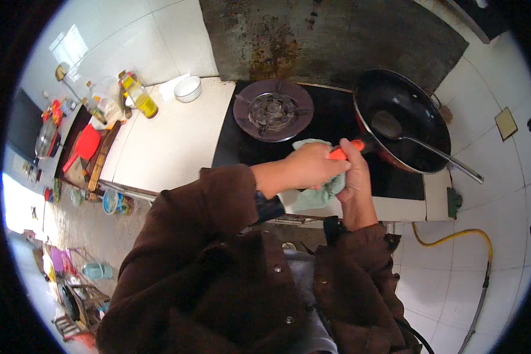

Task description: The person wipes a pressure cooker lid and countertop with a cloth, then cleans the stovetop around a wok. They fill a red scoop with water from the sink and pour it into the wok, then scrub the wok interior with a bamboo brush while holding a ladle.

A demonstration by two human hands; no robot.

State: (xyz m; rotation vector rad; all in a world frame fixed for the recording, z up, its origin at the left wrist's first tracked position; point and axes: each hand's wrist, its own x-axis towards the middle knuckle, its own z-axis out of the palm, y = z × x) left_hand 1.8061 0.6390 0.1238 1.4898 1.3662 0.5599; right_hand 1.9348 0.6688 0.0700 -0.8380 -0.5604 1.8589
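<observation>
My left hand is closed around a pale green cloth, which pokes out above and below the fist at the end of an orange wok handle. My right hand grips that same handle, with its thumb across the top. Part of the cloth lies between the two hands, and some fingers are hidden. The handle leads to a wok with a dark inside and red outside, at the right of the black gas hob. A metal ladle rests in the wok, its shaft sticking out over the rim.
At the hob's left is an uncovered burner. A white bowl and a yellow oil bottle stand on the white counter. Further left lie a red dipper and a cleaver-like wooden piece. A yellow hose hangs at right.
</observation>
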